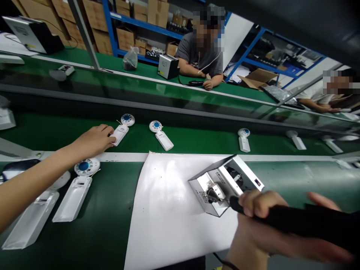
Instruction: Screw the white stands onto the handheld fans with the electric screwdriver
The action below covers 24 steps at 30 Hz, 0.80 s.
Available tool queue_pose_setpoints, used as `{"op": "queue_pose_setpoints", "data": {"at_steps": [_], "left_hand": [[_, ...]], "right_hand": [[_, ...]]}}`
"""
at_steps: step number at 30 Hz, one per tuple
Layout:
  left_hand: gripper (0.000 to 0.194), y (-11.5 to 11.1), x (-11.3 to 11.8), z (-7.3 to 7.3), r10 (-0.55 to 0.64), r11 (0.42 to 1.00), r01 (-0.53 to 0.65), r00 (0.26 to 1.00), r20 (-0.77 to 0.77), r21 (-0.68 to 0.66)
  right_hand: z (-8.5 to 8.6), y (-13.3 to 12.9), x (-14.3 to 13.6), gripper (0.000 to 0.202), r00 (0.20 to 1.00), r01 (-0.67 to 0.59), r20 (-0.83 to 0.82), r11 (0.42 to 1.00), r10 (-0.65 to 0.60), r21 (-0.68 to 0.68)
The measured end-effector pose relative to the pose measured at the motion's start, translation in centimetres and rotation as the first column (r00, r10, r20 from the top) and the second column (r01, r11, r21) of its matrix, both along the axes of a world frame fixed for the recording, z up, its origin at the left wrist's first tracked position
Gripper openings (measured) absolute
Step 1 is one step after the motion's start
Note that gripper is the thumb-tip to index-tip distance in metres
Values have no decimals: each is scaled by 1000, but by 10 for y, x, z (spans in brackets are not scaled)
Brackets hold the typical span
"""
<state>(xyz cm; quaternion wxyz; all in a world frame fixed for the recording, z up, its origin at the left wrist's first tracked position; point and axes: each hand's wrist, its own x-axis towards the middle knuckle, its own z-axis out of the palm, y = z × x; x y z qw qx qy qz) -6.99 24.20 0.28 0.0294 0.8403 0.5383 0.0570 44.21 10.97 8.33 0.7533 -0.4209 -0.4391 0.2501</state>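
My left hand point(95, 140) reaches across to the far green belt. Its fingers are closed on the near end of a white plastic casing point(120, 134) with a round, blue-centred head, like a small handheld fan. My right hand point(261, 210) is wrapped around a black electric screwdriver point(295, 221). The driver's tip points into the front of a silver-and-black screw feeder point(225, 187), which stands on a white sheet point(168, 202). Another such casing point(161, 135) lies just right of my left hand. Below my left forearm rest a casing point(75, 195) and a second casing point(33, 217), partly covered.
More casings lie along the far belt point(202, 140) to the right. Beyond the partition, a person point(201, 56) sits at a green bench beside another feeder point(168, 66). A second person point(326, 97) sits at far right. Shelves with cartons point(157, 13) stand behind.
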Motion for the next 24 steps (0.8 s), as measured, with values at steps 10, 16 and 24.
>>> {"op": "queue_pose_setpoints", "data": {"at_steps": [10, 16, 24], "left_hand": [[19, -96, 133, 7, -199, 977, 159, 923, 328, 145], [3, -166, 248, -30, -593, 801, 580, 732, 334, 150], [21, -176, 272, -62, -649, 759, 603, 673, 354, 246]], "right_hand": [[-35, 17, -37, 61, 983, -118, 149, 991, 106, 68], [-25, 4, -53, 69, 951, -308, 23, 951, 308, 23], [-42, 12, -101, 61, 940, -341, 54, 937, 338, 74]]}}
